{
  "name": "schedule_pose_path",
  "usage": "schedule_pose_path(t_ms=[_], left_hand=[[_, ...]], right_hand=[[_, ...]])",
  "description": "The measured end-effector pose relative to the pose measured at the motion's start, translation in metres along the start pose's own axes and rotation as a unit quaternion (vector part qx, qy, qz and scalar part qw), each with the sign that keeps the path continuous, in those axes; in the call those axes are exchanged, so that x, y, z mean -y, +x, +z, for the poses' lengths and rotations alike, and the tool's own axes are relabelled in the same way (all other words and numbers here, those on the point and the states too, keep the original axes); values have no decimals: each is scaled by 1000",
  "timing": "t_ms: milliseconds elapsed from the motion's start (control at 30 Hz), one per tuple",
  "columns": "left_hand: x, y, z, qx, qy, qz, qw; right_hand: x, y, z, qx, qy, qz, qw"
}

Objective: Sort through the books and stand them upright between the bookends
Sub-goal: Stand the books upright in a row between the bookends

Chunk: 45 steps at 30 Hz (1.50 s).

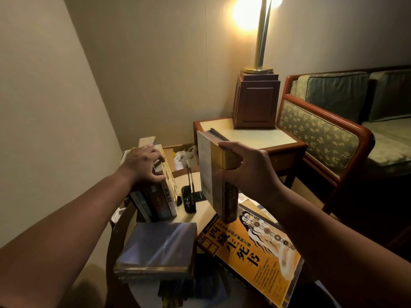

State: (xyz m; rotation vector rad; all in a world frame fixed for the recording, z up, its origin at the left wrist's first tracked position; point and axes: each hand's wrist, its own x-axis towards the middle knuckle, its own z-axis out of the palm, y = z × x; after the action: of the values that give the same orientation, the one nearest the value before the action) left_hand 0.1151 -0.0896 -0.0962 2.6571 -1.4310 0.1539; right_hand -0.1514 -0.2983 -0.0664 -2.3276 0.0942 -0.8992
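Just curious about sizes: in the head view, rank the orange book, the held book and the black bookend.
1. orange book.
2. held book, nearer the camera, so unsure.
3. black bookend, clearly smallest.

The orange paperback (266,263) lying flat on the counter (198,217) carries the only plain lettering: five large black Chinese characters across its cover, which seem to read 西藏生死书 (the last three are the clearest). A line of small characters beside that title and a block of fine print lower on the same cover are too small to read. Among the upright books (155,201) under the left hand (142,163), one white spine (167,197) bears bold dark letters, too blurred to make out. The thick book (229,196) in the right hand (246,172) shows gilt marks on its spine, none legible.
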Motion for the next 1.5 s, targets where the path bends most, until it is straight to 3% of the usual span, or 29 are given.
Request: schedule_pose_path(t_ms=[400, 533, 867, 1033, 1500], left_hand=[[-3, -1, 3, -33, 26, -1, 999], [-11, -13, -1, -74, -19, -18, 997], [-14, -12, -10, -64, 74, -10, 995], [-3, -3, -1, -16, 30, -62, 997], [-8, -14, -3, -38, -73, -31, 996]], right_hand=[[57, 81, 11, -130, 19, -55, 990], [67, 99, 30, -148, 27, -57, 987], [30, 78, 125, -50, 12, -8, 999], [11, 59, 148, -37, 73, 42, 996], [-9, 25, 183, 27, 76, 49, 995]])
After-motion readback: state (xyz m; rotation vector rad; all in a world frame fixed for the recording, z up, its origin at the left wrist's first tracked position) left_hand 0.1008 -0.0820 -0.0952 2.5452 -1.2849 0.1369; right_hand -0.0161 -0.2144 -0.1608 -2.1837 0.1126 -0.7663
